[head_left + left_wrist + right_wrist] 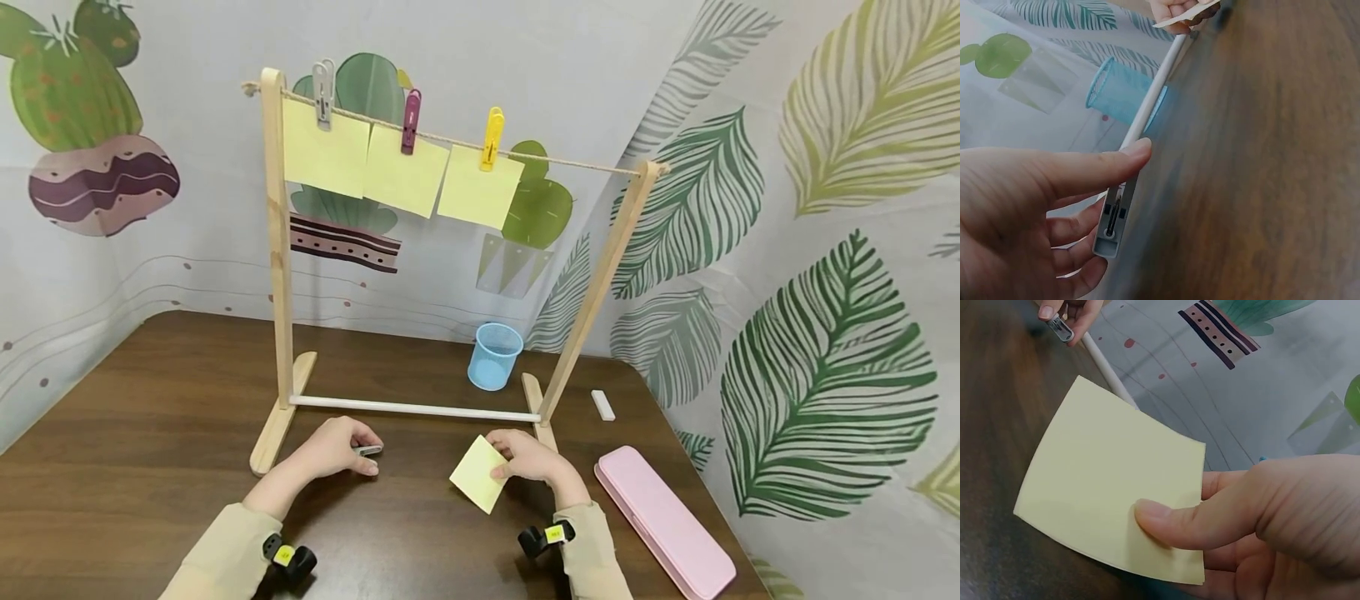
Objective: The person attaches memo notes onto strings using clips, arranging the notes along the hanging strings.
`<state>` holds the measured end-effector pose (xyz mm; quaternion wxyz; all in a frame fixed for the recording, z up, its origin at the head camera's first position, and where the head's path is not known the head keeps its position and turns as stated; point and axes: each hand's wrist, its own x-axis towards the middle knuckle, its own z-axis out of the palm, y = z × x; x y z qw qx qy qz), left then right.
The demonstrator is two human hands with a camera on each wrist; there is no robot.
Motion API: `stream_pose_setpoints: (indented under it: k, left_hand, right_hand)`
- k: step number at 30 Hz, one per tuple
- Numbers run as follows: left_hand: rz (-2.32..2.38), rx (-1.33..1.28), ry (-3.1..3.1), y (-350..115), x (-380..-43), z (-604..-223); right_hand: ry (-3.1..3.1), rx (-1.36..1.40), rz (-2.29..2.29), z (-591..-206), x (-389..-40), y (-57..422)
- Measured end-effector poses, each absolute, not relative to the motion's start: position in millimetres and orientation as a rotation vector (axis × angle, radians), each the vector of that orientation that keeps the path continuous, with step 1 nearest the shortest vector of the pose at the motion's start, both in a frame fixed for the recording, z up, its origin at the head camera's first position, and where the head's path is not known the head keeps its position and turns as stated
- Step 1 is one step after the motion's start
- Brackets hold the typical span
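Between thumb and fingers, my left hand (335, 448) holds a grey clothespin (1112, 219), low over the table in front of the rack. My right hand (527, 457) pinches a yellow sticky note (1110, 481) by one edge, the thumb flat on its face. Above both hands, a rope (577, 163) runs across a wooden rack (279, 250). Three yellow notes hang on it side by side: the left one (326, 158) under a grey clothespin (324, 93), the middle one (405, 171) under a purple clothespin (410, 122), the right one (480, 187) under a yellow clothespin (492, 139).
A white bar (412, 408) joins the rack's feet, just beyond the hands. Behind it stands a blue mesh cup (492, 358). On the right of the table (150, 467) lie a small white block (602, 405) and a pink case (663, 521). A printed curtain (210, 275) hangs behind.
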<state>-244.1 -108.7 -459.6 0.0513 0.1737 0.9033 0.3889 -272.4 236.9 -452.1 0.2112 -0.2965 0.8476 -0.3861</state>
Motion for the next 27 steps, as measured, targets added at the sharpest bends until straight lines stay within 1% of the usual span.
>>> stream_pose_setpoints:
  k: [7,17,20,27]
  left_hand:
    - [1.224,0.532,2.730,-106,-245,-455]
    - [1.339,0.576,2.809,-99,-258,-444]
    - [1.375,0.615,2.831,-97,-262,-435]
    - [1.386,0.793,2.847,-85,-273,-400]
  right_hand:
    - [2.300,-0.897,-1.172,-452,-275,239]
    - [2.299,-0.836,-1.380,-446,-278,241]
    - [2.358,-0.808,-1.431,-441,-277,241]
    - [2.550,-0.609,-1.613,-422,-275,238]
